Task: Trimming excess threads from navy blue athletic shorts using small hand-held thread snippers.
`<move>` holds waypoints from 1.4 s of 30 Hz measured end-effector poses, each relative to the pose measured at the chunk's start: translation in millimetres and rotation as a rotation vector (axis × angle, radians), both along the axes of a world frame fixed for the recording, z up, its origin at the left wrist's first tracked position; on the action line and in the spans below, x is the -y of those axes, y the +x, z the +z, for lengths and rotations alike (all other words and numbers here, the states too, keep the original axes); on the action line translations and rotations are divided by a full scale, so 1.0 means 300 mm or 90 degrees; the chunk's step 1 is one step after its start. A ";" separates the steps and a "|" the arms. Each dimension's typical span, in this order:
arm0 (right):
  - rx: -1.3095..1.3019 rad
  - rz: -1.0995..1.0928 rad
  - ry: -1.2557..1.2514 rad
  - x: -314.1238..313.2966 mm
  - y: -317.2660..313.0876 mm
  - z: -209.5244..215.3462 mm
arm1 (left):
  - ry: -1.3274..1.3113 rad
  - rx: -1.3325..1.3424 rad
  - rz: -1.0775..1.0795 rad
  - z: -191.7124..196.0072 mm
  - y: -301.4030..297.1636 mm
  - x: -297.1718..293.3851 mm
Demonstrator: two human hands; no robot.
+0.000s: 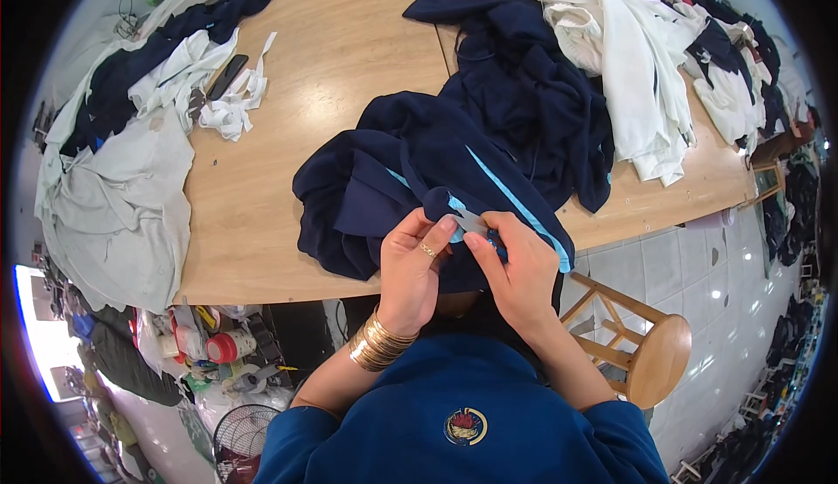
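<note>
A navy garment (419, 135) with light blue stripes lies bunched at the table's near edge, in front of me. My left hand (408, 266), with a ring and stacked gold bangles, pinches a small end of this garment between thumb and fingers. Close beside it, my right hand (522, 270) is closed around small thread snips (472, 223); their grey blades point toward the left fingertips, and a bit of blue handle shows under the fingers. The blades meet the light blue and navy cloth there. Whether they are cutting a thread cannot be made out.
More navy cloth (532, 82) and white garments (633, 74) are heaped at the right. Pale grey cloth (131, 213), white strips (231, 116) and a black phone (227, 77) lie at the left. A wooden stool (659, 362) stands right of me; a fan (243, 436) is low left.
</note>
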State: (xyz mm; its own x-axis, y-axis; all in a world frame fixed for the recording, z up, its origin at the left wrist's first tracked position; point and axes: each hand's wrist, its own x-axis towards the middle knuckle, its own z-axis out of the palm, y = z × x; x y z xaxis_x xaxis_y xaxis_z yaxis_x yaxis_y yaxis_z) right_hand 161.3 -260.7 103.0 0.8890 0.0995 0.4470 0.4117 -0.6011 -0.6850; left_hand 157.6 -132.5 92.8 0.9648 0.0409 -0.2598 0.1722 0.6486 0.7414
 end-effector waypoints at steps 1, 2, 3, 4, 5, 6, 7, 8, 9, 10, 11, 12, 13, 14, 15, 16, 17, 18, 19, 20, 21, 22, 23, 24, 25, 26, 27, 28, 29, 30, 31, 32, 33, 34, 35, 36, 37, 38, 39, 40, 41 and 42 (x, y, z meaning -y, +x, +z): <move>0.000 0.000 0.000 -0.001 0.000 0.001 | 0.000 0.000 0.000 -0.001 0.000 0.000; -0.009 -0.001 0.006 -0.002 -0.001 0.003 | 0.000 0.000 0.000 -0.002 -0.001 0.000; -0.017 -0.003 0.011 -0.003 -0.001 0.004 | 0.000 0.000 -0.001 -0.003 -0.001 0.000; -0.018 -0.003 0.011 -0.003 -0.001 0.004 | -0.001 0.000 -0.001 -0.003 -0.001 0.000; -0.022 -0.002 0.013 -0.004 -0.001 0.004 | -0.006 0.001 -0.005 -0.003 -0.002 0.000; -0.026 -0.001 0.016 -0.004 -0.001 0.004 | -0.011 0.001 -0.009 -0.003 -0.003 0.000; -0.027 -0.001 0.015 -0.003 -0.001 0.006 | -0.011 0.001 -0.008 -0.002 -0.003 0.000; -0.030 0.002 0.018 -0.001 -0.002 0.009 | -0.016 0.001 -0.012 0.003 -0.005 0.001; -0.032 0.005 0.020 0.000 -0.003 0.011 | -0.021 0.000 -0.015 0.006 -0.006 0.001; -0.033 0.006 0.020 0.000 -0.003 0.011 | -0.022 0.000 -0.015 0.007 -0.007 0.000; -0.032 0.007 0.025 -0.001 -0.002 0.011 | -0.019 0.003 -0.016 0.009 -0.009 0.000; -0.031 0.009 0.030 -0.001 -0.002 0.011 | -0.016 0.007 -0.017 0.009 -0.009 -0.001; -0.031 0.009 0.029 -0.001 -0.001 0.012 | -0.017 0.007 -0.016 0.007 -0.009 -0.003; -0.043 0.013 0.035 0.000 0.001 0.013 | -0.015 0.007 -0.018 0.007 -0.008 -0.004; -0.054 0.018 0.041 0.001 0.003 0.014 | -0.012 0.007 -0.020 0.006 -0.007 -0.005; -0.054 0.018 0.040 0.007 0.004 0.010 | -0.013 0.007 -0.020 0.006 -0.006 -0.005; -0.136 0.031 0.116 0.016 0.006 0.004 | -0.010 0.012 -0.016 0.007 -0.006 -0.005; -0.217 0.044 0.192 0.019 0.008 0.001 | -0.006 0.016 -0.011 0.008 -0.005 -0.005; -0.217 0.046 0.191 0.018 0.012 0.004 | -0.007 0.016 -0.009 0.007 -0.004 -0.004; -0.227 0.043 0.297 0.015 0.016 0.011 | 0.003 0.019 -0.003 0.007 -0.003 -0.005; -0.236 0.041 0.403 0.012 0.019 0.018 | 0.013 0.021 0.004 0.007 -0.004 -0.007; -0.226 0.064 0.416 0.005 0.023 0.022 | 0.084 0.048 -0.041 -0.010 -0.007 -0.015; -0.229 0.076 0.414 0.001 0.024 0.016 | 0.154 0.073 -0.084 -0.019 -0.008 -0.023; -0.235 0.068 0.332 0.001 0.025 0.004 | 0.350 0.214 -0.141 -0.023 -0.006 -0.023; -0.238 0.062 0.248 0.004 0.032 -0.010 | 0.569 0.337 -0.251 -0.030 -0.011 -0.063; -0.188 0.031 0.136 0.025 0.045 -0.023 | 0.575 0.390 -0.277 -0.032 -0.019 -0.086; -0.224 -0.046 0.120 0.054 0.056 -0.048 | 0.582 0.441 -0.303 -0.032 -0.028 -0.112; -0.233 -0.100 0.131 0.099 0.071 -0.067 | 0.577 0.328 -0.385 -0.015 -0.026 -0.176; -0.207 -0.156 0.140 0.143 0.084 -0.075 | 0.494 0.176 -0.339 -0.013 -0.033 -0.240; -0.148 -0.205 0.088 0.200 0.099 -0.102 | 0.470 0.142 -0.242 -0.027 -0.026 -0.319; -0.161 -0.240 0.127 0.264 0.111 -0.131 | 0.464 0.153 -0.120 -0.040 -0.013 -0.399; -0.156 -0.275 0.091 0.292 0.117 -0.124 | 0.527 0.112 -0.006 -0.037 -0.004 -0.479; -0.158 -0.269 0.090 0.298 0.121 -0.125 | 0.596 0.055 0.062 -0.067 0.009 -0.574; -0.174 -0.273 0.063 0.295 0.128 -0.126 | 0.664 -0.005 0.135 -0.112 0.012 -0.658; -0.188 -0.280 0.034 0.288 0.133 -0.126 | 0.664 -0.011 0.143 -0.159 0.011 -0.712; -0.199 -0.269 -0.001 0.267 0.138 -0.132 | 0.636 -0.077 0.120 -0.203 0.001 -0.756; -0.198 -0.266 -0.004 0.251 0.143 -0.139 | 0.603 -0.136 0.092 -0.209 0.008 -0.763; -0.218 -0.269 0.009 0.237 0.146 -0.145 | 0.599 -0.137 0.095 -0.220 0.014 -0.756; -0.237 -0.272 0.022 0.228 0.150 -0.154 | 0.531 -0.200 0.041 -0.235 0.024 -0.736; -0.204 -0.268 0.071 0.225 0.156 -0.169 | 0.462 -0.261 -0.014 -0.237 0.029 -0.723; -0.201 -0.267 0.068 0.221 0.160 -0.176 | 0.458 -0.260 -0.012 -0.260 0.037 -0.733; -0.197 -0.238 0.016 0.214 0.165 -0.177 | 0.382 -0.232 -0.025 -0.301 0.048 -0.748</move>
State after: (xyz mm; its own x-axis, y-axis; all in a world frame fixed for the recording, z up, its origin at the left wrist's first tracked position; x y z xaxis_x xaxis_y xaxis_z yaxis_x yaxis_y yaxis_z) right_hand 210.9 -325.0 49.9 0.9533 -0.2592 0.1548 -0.0541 -0.6509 -0.7572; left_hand 171.9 92.0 2.6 0.8245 0.2453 -0.5099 0.4921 0.1339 0.8602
